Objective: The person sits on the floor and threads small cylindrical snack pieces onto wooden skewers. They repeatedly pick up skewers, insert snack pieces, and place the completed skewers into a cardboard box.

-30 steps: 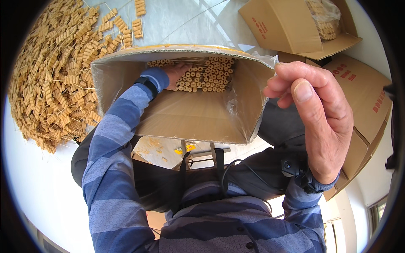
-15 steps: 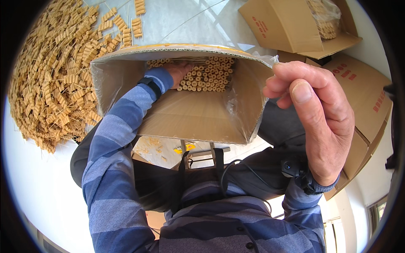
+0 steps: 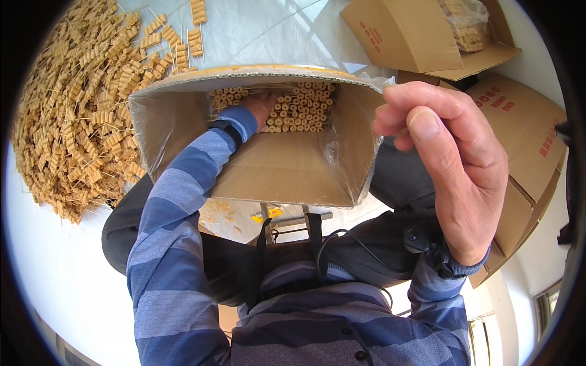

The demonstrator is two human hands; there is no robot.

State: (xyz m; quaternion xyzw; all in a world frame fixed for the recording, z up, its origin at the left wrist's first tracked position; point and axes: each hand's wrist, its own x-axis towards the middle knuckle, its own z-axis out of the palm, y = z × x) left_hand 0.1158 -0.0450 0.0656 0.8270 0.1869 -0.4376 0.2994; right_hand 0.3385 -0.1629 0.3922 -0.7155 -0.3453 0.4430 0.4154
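A tall cardboard box (image 3: 287, 177) stands tilted toward me between my legs, lined with clear plastic. At its far end lie stacked rows of spiral tan snack pieces on thin sticks (image 3: 302, 110), their round ends facing me. My left hand (image 3: 262, 108) reaches deep inside and presses among these skewers; its fingers are mostly hidden, so a grip cannot be made out. At the box's upper right corner my right hand (image 3: 455, 158) is curled, its fingertips closed at the edge of the plastic liner (image 3: 375, 79).
A big heap of the same skewered pieces (image 3: 79, 122) lies on the floor at left, with several loose skewers (image 3: 182, 56) beside it. An open carton (image 3: 409, 36) holding a bagged load stands at the far right, above closed cartons (image 3: 519, 128). A cable (image 3: 360, 244) crosses my lap.
My left hand has shifted slightly right inside the box, its forearm following. My right hand and the box have moved slightly left in the view; the right-hand grip looks the same.
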